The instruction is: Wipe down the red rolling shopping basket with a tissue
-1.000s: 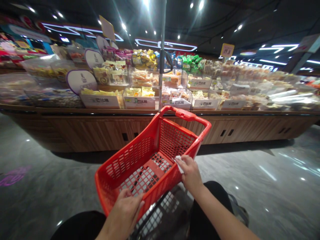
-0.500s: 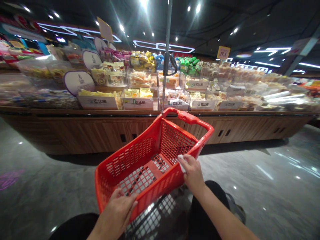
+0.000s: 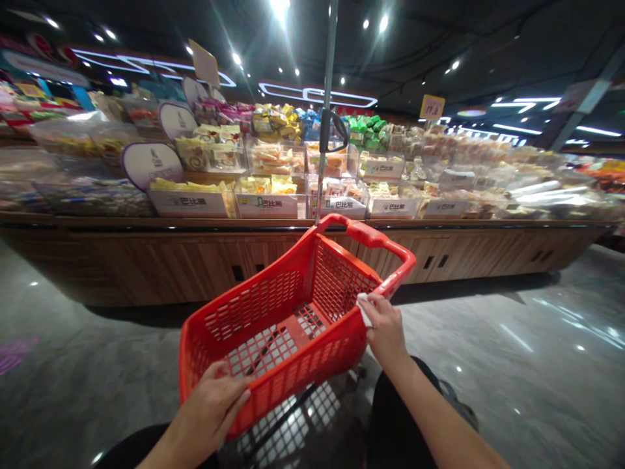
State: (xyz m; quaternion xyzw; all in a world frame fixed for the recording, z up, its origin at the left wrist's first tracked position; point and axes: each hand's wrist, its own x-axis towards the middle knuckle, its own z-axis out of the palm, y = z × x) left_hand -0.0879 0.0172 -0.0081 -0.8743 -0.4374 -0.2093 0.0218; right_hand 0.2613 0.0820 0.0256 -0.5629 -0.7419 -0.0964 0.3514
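A red plastic shopping cart (image 3: 312,366) with slotted walls and nothing in its basket stands at an angle in front of me. My left hand (image 3: 212,397) grips the near rim close to the cart's left end, fingers over the inside and thumb on the outside. Pinched in my right hand (image 3: 387,329) is a small folded white wipe (image 3: 364,309), pressed on the near rim close to the right corner. The cart's looped red handle (image 3: 374,236) rises just beyond that hand. Part of the wipe is hidden by my fingers.
A wooden display counter (image 3: 161,264) runs across behind the cart, carrying clear bins of packaged snacks (image 3: 276,185). A grey metal pole (image 3: 328,71) rises behind the cart's handle. My knees flank the cart, over a shiny grey floor (image 3: 493,352).
My right hand has slid the wipe along the rim, up and right toward the handle. My left hand and the cart's near end appear slightly further left and lower.
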